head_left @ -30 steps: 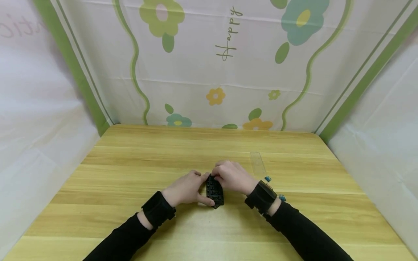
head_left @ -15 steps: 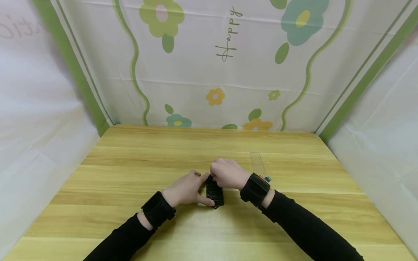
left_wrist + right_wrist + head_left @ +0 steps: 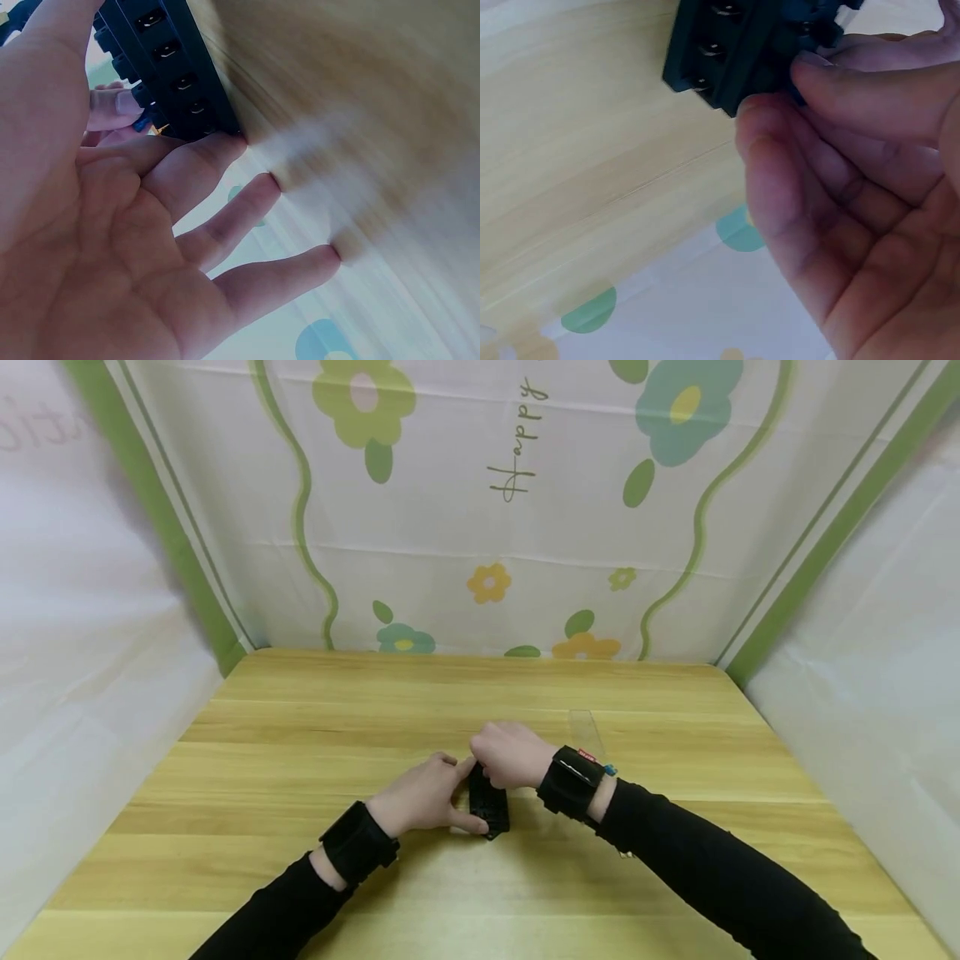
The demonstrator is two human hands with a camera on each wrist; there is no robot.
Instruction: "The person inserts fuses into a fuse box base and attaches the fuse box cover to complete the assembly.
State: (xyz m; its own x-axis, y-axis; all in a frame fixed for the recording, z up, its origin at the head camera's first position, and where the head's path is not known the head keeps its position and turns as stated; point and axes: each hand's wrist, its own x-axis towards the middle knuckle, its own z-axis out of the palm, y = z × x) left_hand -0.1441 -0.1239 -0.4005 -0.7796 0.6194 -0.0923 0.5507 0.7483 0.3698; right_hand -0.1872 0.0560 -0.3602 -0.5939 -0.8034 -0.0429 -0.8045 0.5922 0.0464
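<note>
A black fuse box [image 3: 488, 807] with a row of metal terminals stands on the table in the middle. My left hand [image 3: 422, 795] grips it between the thumb at the near end and the index finger at the far end. In the left wrist view, the other fingers of that hand reach down to the tabletop. My right hand [image 3: 512, 755] is over the far end of the box, thumb and fingers closed together. There it pinches a small blue blade fuse [image 3: 142, 123], mostly hidden by the fingertips. The right wrist view shows those fingertips against the fuse box [image 3: 744, 49].
A clear plastic cover [image 3: 585, 731] lies behind the right wrist. One more blue fuse [image 3: 611, 769] peeks out beside the wristband. Small metal prongs [image 3: 626, 855] show under the right sleeve. A floral cloth [image 3: 442, 518] hangs behind the table.
My right hand has turned and shifted slightly left and away at the box's far end, its forearm swinging left. My left hand and the fuse box keep their place.
</note>
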